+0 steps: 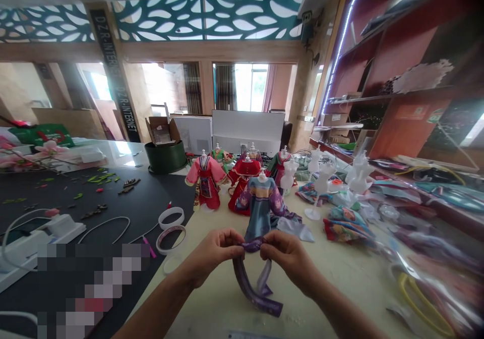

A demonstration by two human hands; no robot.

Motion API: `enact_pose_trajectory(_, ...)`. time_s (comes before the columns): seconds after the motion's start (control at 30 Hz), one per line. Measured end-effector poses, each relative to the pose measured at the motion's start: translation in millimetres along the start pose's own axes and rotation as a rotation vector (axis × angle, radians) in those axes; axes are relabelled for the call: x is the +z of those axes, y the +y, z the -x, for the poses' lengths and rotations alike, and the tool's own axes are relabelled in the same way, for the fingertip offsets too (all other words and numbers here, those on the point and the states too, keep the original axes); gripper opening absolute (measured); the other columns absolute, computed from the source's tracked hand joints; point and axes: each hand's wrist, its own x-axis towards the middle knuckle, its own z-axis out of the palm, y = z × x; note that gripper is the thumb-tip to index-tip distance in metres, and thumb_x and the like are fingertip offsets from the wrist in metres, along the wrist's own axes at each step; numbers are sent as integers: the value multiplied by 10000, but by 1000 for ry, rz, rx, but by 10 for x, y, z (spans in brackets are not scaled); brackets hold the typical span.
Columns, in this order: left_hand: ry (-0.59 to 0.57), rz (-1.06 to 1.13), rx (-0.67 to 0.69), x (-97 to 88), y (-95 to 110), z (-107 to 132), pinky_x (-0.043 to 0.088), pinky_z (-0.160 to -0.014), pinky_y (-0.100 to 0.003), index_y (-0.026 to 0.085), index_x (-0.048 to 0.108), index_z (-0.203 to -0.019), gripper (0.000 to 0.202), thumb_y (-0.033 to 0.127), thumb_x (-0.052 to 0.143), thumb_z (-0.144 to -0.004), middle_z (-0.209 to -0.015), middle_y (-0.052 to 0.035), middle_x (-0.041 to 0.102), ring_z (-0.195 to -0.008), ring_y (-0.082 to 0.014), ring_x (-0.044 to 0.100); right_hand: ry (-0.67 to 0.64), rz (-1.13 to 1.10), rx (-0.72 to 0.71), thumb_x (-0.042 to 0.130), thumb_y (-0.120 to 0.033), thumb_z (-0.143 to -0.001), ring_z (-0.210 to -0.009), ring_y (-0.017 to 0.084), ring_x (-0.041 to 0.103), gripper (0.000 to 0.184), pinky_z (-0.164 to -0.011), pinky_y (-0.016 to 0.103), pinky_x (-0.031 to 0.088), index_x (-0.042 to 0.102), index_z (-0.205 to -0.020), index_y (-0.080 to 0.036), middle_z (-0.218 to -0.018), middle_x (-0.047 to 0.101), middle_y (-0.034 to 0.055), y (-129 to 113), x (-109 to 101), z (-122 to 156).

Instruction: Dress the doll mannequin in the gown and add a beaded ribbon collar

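My left hand (215, 252) and my right hand (288, 256) are both closed in a pinch on a purple ribbon sash (252, 283), held between them above the tabletop. Its two ends hang down in a loop and rest on the table. Just behind my hands stands a small white mannequin wearing a blue and purple robe (262, 205). The pinched part of the sash sits level with the robe's lower hem.
More dressed mannequins stand behind: a pink one (206, 180) and a red one (245, 177). Bare white mannequins (321, 182) and folded cloth pieces (342, 223) lie to the right. Tape rolls (171, 218) sit left, beside a black mat (113, 213). Shelves line the right wall.
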Motion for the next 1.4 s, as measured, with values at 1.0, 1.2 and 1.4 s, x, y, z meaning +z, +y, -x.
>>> enact_pose_trajectory(1.0, 355, -29, 530, 53, 1097, -1093, 483, -629, -210, 143, 604, -932, 257, 103, 600, -677, -762, -15, 648, -695, -115, 610, 539, 187, -261, 557, -305, -720, -653, 178, 608, 219, -577, 270, 470, 632, -846, -142, -711, 661, 43, -516, -458, -1154)
enact_pose_trajectory(1.2, 456, -52, 438, 73, 1023, -1209, 436, -513, -185, 111, 599, -826, 186, 40, 566, -657, -659, -20, 634, -558, -95, 571, 568, 292, -200, 563, -284, -685, -589, 171, 567, 230, -528, 261, 428, 606, -857, -137, -602, 602, 6, -442, -480, -1236)
enact_pose_trajectory(1.4, 465, -82, 395, 69, 973, -1146, 457, -558, -206, 114, 587, -845, 199, 45, 586, -658, -687, -36, 650, -612, -119, 604, 545, 358, -188, 554, -300, -706, -551, 161, 543, 255, -490, 246, 390, 589, -900, -139, -588, 581, -4, -412, -479, -1138)
